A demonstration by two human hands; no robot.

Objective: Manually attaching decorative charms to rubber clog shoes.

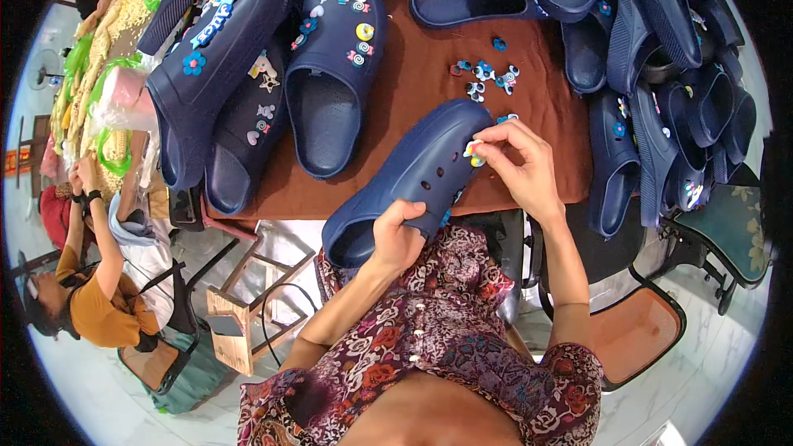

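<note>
My left hand (398, 235) grips the heel end of a navy blue clog (417, 172) that lies tilted across the near edge of a brown-covered table (413, 83). My right hand (522, 163) pinches a small pale charm (474, 151) against the clog's toe top, beside its round holes. A cluster of small coloured charms (483, 78) lies loose on the cloth just beyond the clog.
Decorated navy clogs (330, 66) sit at the left and middle, and a heap of plain navy clogs (661, 74) fills the right. A seated person (99, 297) in an orange top is at the far left. A wooden stool (239, 314) and an orange chair (636, 330) stand below the table.
</note>
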